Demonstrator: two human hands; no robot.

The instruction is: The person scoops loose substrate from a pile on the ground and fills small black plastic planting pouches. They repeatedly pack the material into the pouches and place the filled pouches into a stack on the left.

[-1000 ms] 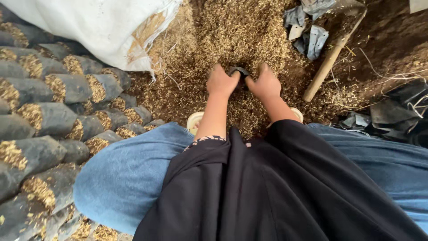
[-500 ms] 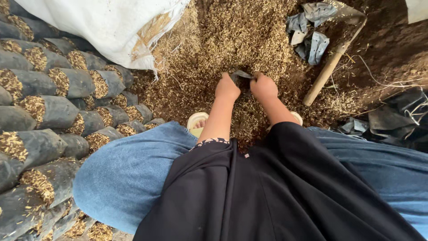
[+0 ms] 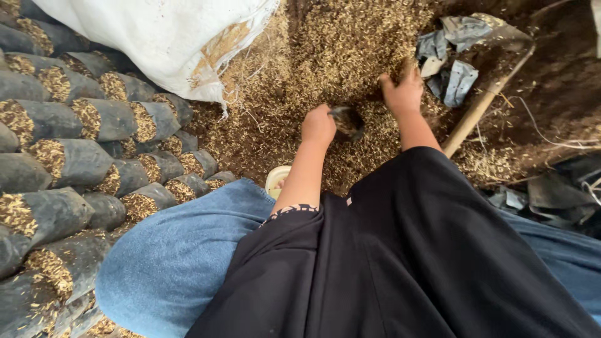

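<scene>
While the left hand (image 3: 318, 126) grips a small black bag (image 3: 347, 121), the right hand (image 3: 404, 92) rakes husks (image 3: 325, 50), fingers spread.

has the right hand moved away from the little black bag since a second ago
Yes. The right hand has left the black bag and moved toward the wooden handle, onto the husk pile.

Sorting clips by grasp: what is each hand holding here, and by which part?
The left hand holds a small black bag by the rim of its open mouth. The right hand lies on the loose husks; whether it grips any cannot be told.
</scene>
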